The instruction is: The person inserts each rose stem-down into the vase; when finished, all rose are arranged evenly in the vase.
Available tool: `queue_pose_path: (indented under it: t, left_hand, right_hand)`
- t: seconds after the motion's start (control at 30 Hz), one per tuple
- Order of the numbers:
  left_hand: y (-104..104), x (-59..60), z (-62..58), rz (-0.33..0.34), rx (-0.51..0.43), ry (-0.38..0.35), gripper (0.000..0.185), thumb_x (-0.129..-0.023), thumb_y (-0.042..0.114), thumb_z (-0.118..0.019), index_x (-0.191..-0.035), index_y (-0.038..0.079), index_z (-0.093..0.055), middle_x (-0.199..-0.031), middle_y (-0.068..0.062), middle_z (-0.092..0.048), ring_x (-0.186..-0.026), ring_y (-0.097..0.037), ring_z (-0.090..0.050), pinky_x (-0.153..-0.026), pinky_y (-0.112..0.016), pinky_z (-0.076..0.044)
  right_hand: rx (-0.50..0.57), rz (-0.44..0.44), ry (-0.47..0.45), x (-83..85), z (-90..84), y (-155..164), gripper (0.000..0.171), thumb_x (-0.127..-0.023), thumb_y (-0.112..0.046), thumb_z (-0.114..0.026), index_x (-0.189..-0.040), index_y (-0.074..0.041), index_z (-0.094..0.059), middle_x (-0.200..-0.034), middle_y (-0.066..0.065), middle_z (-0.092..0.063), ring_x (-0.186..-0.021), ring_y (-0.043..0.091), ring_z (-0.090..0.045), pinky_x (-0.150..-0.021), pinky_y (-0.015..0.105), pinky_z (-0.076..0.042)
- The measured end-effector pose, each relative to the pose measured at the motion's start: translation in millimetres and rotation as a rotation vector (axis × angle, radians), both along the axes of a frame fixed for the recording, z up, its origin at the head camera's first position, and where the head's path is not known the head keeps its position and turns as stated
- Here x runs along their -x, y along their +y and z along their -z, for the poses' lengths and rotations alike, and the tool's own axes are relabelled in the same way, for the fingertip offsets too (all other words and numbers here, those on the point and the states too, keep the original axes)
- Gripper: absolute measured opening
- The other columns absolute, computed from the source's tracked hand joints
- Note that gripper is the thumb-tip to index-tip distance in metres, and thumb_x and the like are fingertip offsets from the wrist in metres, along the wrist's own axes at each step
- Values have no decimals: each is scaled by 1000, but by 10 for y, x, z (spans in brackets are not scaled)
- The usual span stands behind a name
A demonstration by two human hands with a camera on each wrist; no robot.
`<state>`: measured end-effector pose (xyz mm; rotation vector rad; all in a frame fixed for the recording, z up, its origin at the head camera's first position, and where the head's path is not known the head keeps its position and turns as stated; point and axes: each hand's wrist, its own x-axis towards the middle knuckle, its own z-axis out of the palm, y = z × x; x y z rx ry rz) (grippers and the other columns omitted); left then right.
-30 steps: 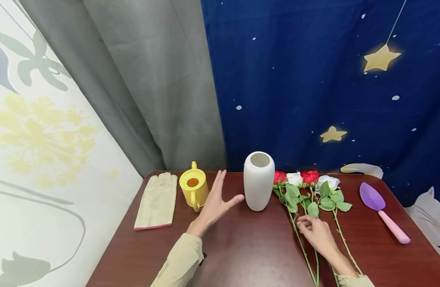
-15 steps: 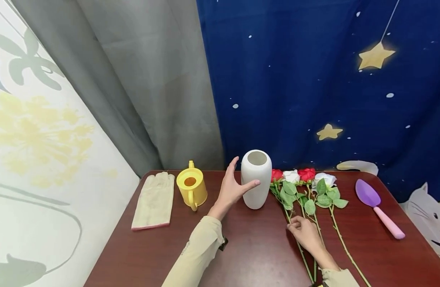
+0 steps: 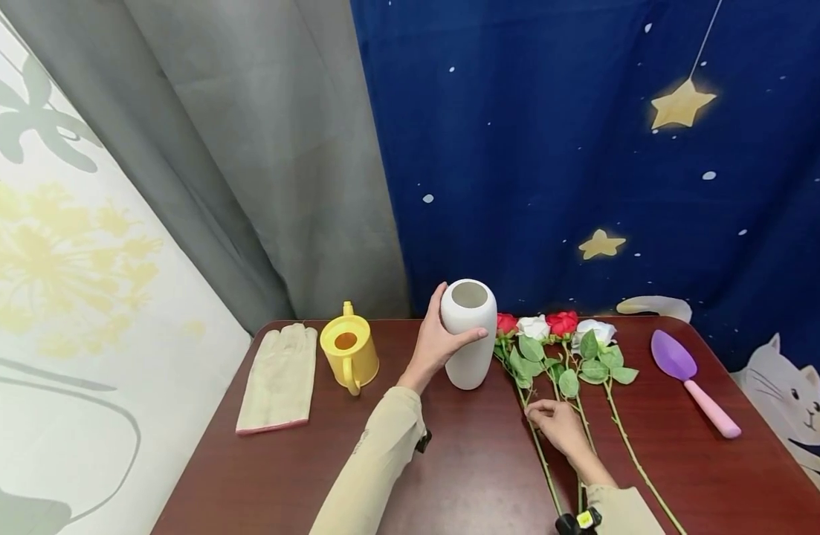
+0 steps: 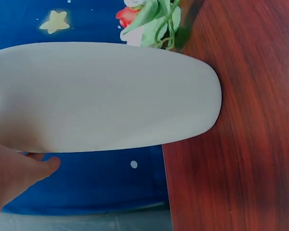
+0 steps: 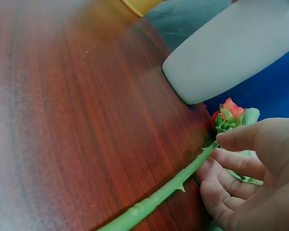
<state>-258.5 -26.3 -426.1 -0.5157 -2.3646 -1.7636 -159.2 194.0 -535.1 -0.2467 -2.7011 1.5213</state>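
My left hand (image 3: 452, 331) grips the upright white vase (image 3: 471, 349) from its left side, thumb across the front; the left wrist view shows the vase (image 4: 101, 96) filling the frame with my fingers (image 4: 24, 171) under it. Right of the vase, several red and white roses (image 3: 562, 324) lie on the dark wooden table (image 3: 450, 475), heads toward the back. My right hand (image 3: 540, 409) pinches the green thorny stem (image 5: 168, 192) of the leftmost red rose (image 5: 229, 108), which still lies flat; thumb and curled fingers (image 5: 231, 166) close around it.
A yellow watering can (image 3: 348, 353) stands left of the vase, and a beige glove (image 3: 278, 375) lies further left. A purple scoop with a pink handle (image 3: 692, 380) lies at the right. Grey and starry blue curtains hang behind the table.
My left hand reached right and took hold of the vase. My right hand slid left from the middle stems to the leftmost rose stem and pinched it.
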Motion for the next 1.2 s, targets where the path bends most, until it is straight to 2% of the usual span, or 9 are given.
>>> queue_pose_path:
  t: [0.23,0.4,0.57,0.67,0.8,0.93,1.03,1.1,1.2]
  left_hand:
    - [14,75,50,3,17,86,94,-64,41,-84,-141,31,-30,-124,9,-50,-104,-8,-53,-83,-35,-47]
    - [0,84,51,-6,39,124,92,-65,44,-82,-140,31,-31,-123,10,-52,-102,-8,-54,-80,-35,-49]
    - [7,70,53,-29,44,134,92,-64,42,-83,-140,32,-32,-122,11,-52,-101,-7,-55,-79,-33,-49]
    - [28,65,52,-31,34,139,90,-64,42,-83,-139,32,-33,-120,11,-53,-100,-7,-55,-78,-32,-49]
    - [46,62,66,-27,25,145,89,-65,42,-83,-138,32,-33,-120,9,-54,-99,-8,-56,-78,-33,-49]
    - [41,63,99,-40,25,140,89,-64,41,-84,-138,32,-34,-120,9,-54,-99,-8,-56,-78,-32,-49]
    - [35,79,116,-49,20,140,89,-64,40,-84,-137,33,-35,-119,10,-55,-99,-7,-56,-77,-32,-49]
    - [35,89,121,-52,17,145,89,-64,39,-84,-137,33,-35,-118,11,-55,-99,-7,-56,-77,-32,-49]
    - [44,102,126,-46,20,152,88,-65,40,-83,-137,33,-34,-119,10,-54,-99,-7,-55,-77,-32,-49]
  right_hand:
    - [-23,4,4,43,20,-3,11,-83,-5,-62,-87,-1,-71,-72,6,-66,-62,12,-58,-53,25,-46]
    - [-18,7,8,39,19,-27,12,-84,-6,-63,-90,-1,-72,-74,5,-66,-63,13,-58,-54,26,-46]
    - [47,2,14,-6,-21,-40,12,-85,-6,-64,-93,1,-71,-76,7,-66,-65,13,-59,-55,26,-47]
    - [164,-6,6,-39,-54,-14,17,-86,-8,-64,-97,4,-69,-80,10,-67,-68,12,-59,-59,26,-49]
    - [357,-24,-24,-103,-88,60,27,-89,-11,-62,-107,8,-64,-93,15,-67,-76,10,-60,-65,27,-51]
    - [509,-58,0,-179,-133,150,32,-91,-14,-60,-111,10,-59,-100,11,-67,-83,11,-60,-67,26,-50]
    - [656,-119,71,-220,-181,230,22,-94,-11,-54,-110,3,-60,-98,1,-66,-85,11,-60,-69,25,-50]
    - [790,-191,127,-237,-207,285,17,-97,-7,-48,-107,-3,-60,-99,-4,-64,-85,10,-59,-71,24,-50]
    - [983,-301,190,-252,-218,357,23,-99,-1,-39,-104,-10,-59,-100,-5,-61,-85,9,-58,-73,24,-50]
